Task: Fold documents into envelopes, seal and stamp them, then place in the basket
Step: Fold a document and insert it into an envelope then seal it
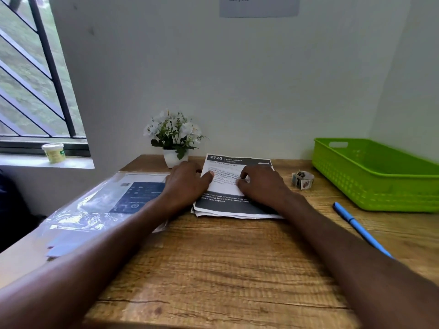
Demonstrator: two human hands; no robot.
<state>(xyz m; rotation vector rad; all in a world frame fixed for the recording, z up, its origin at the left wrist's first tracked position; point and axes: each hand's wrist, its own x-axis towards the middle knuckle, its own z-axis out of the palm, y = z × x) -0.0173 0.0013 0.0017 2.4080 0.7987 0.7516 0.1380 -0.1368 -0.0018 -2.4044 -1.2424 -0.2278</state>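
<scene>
A stack of printed documents lies at the middle back of the wooden desk. The top sheet is folded up, its white back showing. My left hand rests on the sheet's left edge, thumb pressing the paper. Pressing the sheet's right part, my right hand has its fingers bent onto the paper. A green plastic basket stands at the back right. A roll of stamps sits between the documents and the basket. A clear plastic pack of envelopes lies on the left.
A blue pen lies at the right, in front of the basket. A small white pot of flowers stands against the wall behind the documents. A small jar sits on the window sill at left.
</scene>
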